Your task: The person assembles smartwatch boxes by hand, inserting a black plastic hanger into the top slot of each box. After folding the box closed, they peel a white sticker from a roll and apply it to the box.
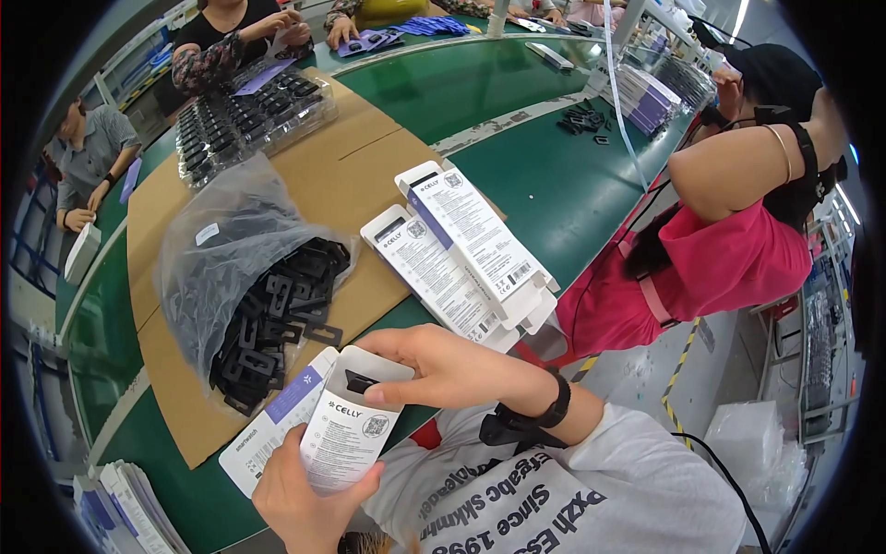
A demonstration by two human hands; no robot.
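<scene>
White carton (346, 452) clasped in my left hand (297, 503), my right hand (438, 367) at its open top, thumb by a black piece (360, 380), whether pinching it I cannot tell; beyond, a clear bag (203, 245) of similar pieces (277, 323) lies on cardboard (369, 175)

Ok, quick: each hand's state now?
Left hand: closed around a white carton.
Right hand: closed on its open top, thumb at a black plastic piece.

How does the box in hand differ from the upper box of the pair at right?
The held box is gripped by the left hand; the upper box lies on another box.

The held box's top slants rightward; the upper box's slants leftward.

Both: white, small dark print, square code.
</scene>
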